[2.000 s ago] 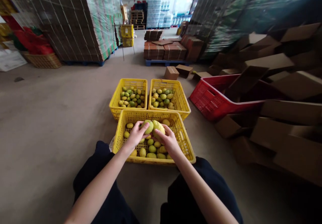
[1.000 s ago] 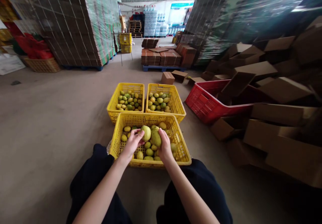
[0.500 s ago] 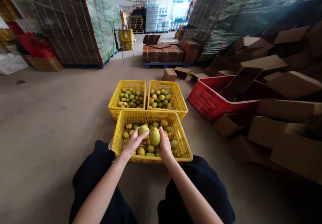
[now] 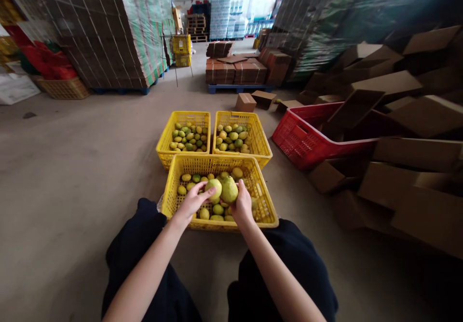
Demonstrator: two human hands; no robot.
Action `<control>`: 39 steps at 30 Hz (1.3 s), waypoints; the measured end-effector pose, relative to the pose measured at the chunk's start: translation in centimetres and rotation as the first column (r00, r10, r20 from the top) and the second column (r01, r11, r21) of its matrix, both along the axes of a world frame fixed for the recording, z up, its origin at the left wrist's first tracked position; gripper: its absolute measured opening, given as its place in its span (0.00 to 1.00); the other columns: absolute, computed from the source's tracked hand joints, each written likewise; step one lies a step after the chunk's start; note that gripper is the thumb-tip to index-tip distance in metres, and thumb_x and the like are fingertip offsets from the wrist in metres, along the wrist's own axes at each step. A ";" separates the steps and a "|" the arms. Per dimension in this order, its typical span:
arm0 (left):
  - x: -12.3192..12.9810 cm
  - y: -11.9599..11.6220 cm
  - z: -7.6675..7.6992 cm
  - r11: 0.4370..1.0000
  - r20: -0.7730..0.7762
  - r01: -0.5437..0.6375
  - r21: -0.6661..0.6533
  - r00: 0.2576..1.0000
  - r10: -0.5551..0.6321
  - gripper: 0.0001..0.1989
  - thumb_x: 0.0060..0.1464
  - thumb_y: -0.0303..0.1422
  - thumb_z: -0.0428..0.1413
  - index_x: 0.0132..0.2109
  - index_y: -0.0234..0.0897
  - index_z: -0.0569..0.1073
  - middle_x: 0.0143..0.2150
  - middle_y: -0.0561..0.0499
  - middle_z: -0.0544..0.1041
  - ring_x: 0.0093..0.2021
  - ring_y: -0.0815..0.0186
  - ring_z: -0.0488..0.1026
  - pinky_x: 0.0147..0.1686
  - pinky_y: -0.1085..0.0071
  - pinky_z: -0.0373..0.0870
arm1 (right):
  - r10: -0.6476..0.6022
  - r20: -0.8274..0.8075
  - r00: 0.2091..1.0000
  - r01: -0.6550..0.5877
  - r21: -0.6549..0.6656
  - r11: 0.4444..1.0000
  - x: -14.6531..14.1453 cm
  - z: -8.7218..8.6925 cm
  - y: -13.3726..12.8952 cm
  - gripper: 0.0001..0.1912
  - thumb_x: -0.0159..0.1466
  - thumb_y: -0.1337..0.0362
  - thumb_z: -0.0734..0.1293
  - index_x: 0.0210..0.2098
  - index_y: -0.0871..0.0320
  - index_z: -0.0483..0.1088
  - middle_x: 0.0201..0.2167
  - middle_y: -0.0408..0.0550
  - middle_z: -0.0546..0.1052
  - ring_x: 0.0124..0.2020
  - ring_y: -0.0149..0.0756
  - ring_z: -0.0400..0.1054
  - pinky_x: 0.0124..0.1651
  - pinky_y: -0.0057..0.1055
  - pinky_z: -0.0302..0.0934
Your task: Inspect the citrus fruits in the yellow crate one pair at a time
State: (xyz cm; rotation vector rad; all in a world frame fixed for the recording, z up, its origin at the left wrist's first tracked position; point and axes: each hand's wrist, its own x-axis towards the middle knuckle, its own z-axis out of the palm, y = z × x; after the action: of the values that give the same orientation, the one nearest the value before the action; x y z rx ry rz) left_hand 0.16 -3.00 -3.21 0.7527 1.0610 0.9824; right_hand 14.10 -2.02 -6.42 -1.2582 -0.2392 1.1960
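Over the near yellow crate (image 4: 265,201) I hold two fruits side by side. My left hand (image 4: 192,202) is closed round a rounded pale yellow-green fruit (image 4: 214,188), its thumb on the near side. A larger, pear-shaped yellow-green fruit (image 4: 229,191) is in my right hand (image 4: 242,202), whose fingers are mostly hidden behind it. The two fruits appear to touch or overlap in view. Below them, several yellow and green fruits (image 4: 217,209) lie loose in the crate, partly covered by my hands.
Beyond stand a left yellow crate (image 4: 162,141) and a right yellow crate (image 4: 265,151), both with fruit inside. A red crate (image 4: 300,141) and heaped cardboard boxes (image 4: 408,177) crowd the right side. Flattened cartons (image 4: 235,71) are stacked on a blue pallet farther back.
Both hands have shifted slightly right with their fruits. The right-hand fruit has turned, its narrow end tipping up and left. The camera view has moved a little.
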 end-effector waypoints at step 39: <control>0.5 0.3 0.1 0.977 0.158 -0.131 -0.170 0.975 0.158 0.18 0.57 0.42 0.53 0.36 0.27 0.74 0.27 0.44 0.77 0.19 0.70 0.71 0.21 0.75 0.71 | 0.168 -0.338 0.926 -0.219 -0.119 0.968 0.4 1.3 -0.4 0.08 0.59 0.57 0.63 0.30 0.54 0.68 0.19 0.42 0.74 0.20 0.36 0.70 0.22 0.30 0.66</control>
State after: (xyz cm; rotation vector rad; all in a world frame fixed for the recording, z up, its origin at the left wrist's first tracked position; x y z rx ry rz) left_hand 0.62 -2.72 -3.08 0.4568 1.0407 1.0534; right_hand 14.54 -2.40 -5.10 -1.1663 -0.0263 1.5997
